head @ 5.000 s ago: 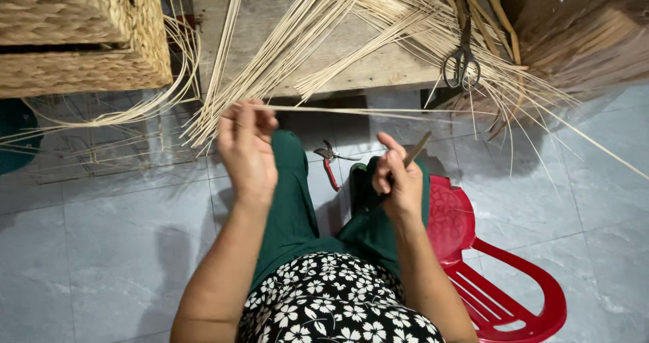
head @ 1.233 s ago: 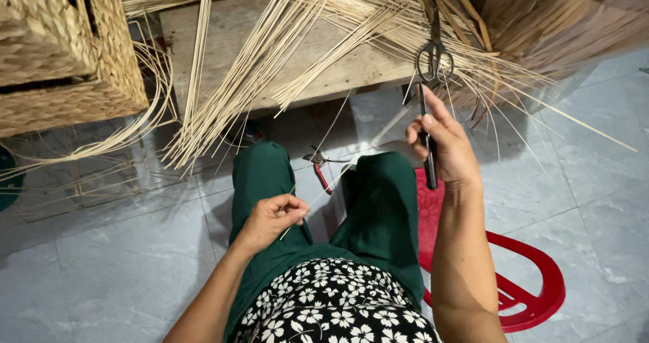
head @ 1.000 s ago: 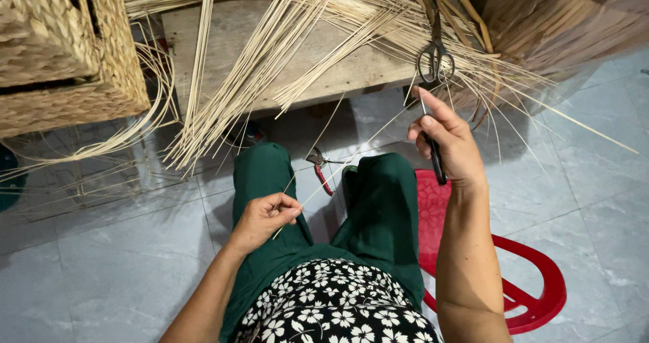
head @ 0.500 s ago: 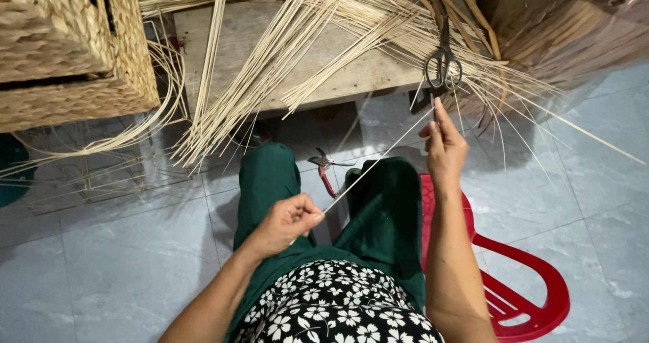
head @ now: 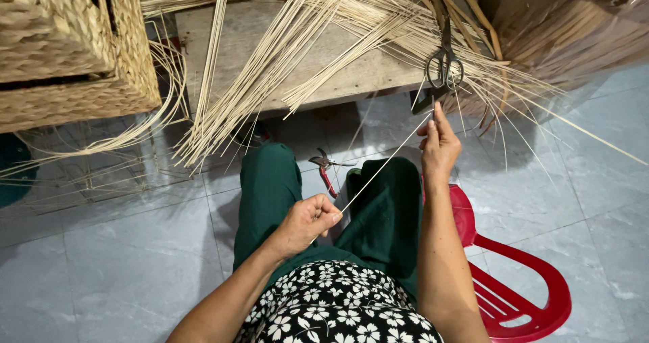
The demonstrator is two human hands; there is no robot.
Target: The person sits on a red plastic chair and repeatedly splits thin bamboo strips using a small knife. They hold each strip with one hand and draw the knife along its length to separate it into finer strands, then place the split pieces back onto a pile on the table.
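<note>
In the lower middle of the frame, the left hand (head: 307,223) closes its grip on the near end of a thin pale cane strand (head: 378,170). The strand runs up to the right, over the green trousers, to the right hand (head: 438,147), which pinches its far end. To do this well, I think the strand should be kept tight and straight between both hands. Farther, red-handled pliers (head: 326,170) lie on the floor, and scissors (head: 443,66) rest among loose canes (head: 297,45) on the wooden surface (head: 351,79).
</note>
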